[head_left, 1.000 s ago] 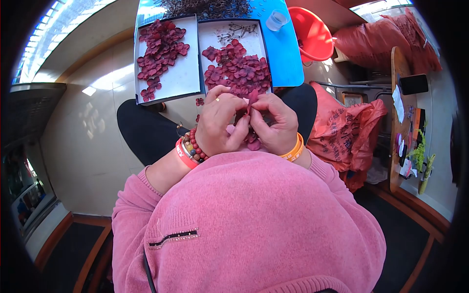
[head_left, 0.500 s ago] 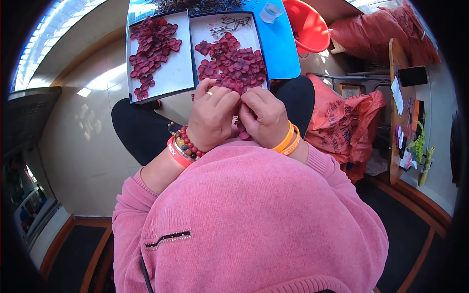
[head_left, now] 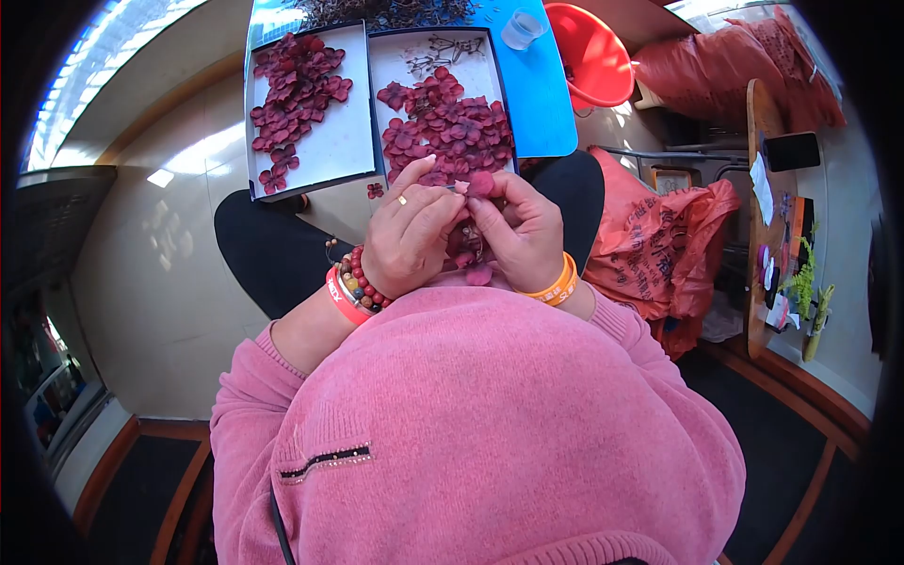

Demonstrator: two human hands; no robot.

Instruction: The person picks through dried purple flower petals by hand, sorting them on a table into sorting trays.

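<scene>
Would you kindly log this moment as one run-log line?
left hand: pinching red petal | right hand: pinching same petal | ahead: two white trays of petals | red bucket beyond

Hands [head_left: 461,231] hide most of the petals [head_left: 468,250].

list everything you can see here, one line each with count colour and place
trays: two, white with dark rims, side by side past the knees
petals in trays: many, dark red, a pile in each tray
stems: a few, dark, far end of the right-hand tray
blue board: one, under the trays
clear cup: one, on the blue board
red tub: one, right of the board
red bags: several, on the floor to the right
side table: one, wooden, far right, with small items
held petal: one, dark red, at the fingertips
left hand: one, ring, bead and red wristbands, touching the petal bunch in the lap
right hand: one, orange wristband, pinching the held petal
</scene>
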